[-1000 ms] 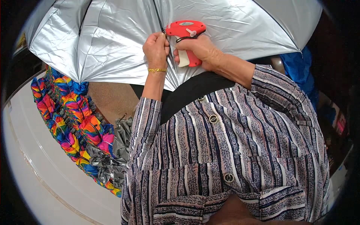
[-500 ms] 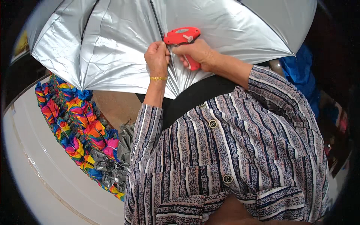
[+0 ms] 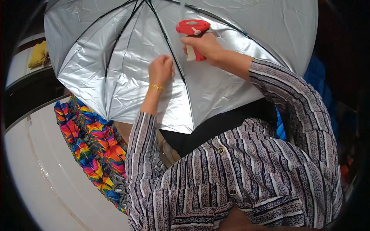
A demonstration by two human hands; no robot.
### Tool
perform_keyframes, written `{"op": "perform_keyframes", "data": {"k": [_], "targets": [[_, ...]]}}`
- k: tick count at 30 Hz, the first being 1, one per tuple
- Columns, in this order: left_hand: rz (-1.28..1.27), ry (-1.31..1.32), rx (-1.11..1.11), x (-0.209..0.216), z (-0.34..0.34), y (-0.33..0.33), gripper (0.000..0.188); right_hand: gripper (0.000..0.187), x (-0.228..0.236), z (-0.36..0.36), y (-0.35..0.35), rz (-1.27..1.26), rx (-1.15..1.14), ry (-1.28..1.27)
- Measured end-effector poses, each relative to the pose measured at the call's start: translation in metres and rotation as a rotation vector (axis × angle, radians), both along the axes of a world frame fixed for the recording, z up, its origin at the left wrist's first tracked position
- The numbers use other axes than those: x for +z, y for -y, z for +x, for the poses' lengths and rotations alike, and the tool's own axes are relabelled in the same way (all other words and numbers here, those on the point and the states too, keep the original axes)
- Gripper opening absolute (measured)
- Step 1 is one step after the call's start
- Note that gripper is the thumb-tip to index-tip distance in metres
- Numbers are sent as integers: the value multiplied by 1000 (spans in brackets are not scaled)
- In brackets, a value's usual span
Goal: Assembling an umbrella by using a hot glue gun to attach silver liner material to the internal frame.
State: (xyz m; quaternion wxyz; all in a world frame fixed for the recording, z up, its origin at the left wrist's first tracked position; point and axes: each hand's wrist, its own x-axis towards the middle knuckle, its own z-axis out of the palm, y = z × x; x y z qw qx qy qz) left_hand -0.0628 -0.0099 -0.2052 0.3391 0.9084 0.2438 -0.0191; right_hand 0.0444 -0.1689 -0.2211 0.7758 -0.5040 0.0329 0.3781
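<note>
The silver underside of an open umbrella [image 3: 135, 69] spreads in front of me, its black ribs [image 3: 163, 32] fanning out from the top. My right hand [image 3: 206, 46] grips a red tagging gun [image 3: 194, 27] by its handle, held above the fabric and apart from the ribs. A white knob sticks out of the gun's side. My left hand [image 3: 161, 71] is closed, its fingertips curled right beside a black rib. What those fingers pinch, if anything, is hidden.
Rows of folded rainbow-coloured umbrellas [image 3: 102, 136] lie on the left, next to a curved white surface [image 3: 50, 173]. A yellow bundle [image 3: 38, 54] sits at the far left. Blue material [image 3: 320, 82] shows at the right behind the umbrella.
The umbrella has shifted toward me and to the right, showing more of its ribs. My right hand has drawn the tagging gun up and right, away from my left hand.
</note>
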Motion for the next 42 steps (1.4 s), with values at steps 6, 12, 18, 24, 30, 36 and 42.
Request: {"op": "perform_keyframes", "data": {"k": [6,12,18,24,30,36,42], "targets": [[97,225,156,-9,59,-8,24,26,1,11,-31,-168,28,36],[89,215,138,-19,58,-19,23,25,5,-1,-23,-31,79,-12],[90,275,134,-21,55,-15,22,23,1,3,-21,192,124,-141],[-71,294,125,-13,52,-15,17,20,-8,6,-20,317,179,-305],[-231,279,111,-7,47,-16,13,23,-8,9,-22,385,212,-319],[-367,298,119,-5,45,-14,11,25,-4,12,-17,369,220,-342],[-422,316,143,-1,42,-12,10,25,0,12,-16,347,246,-332]]}}
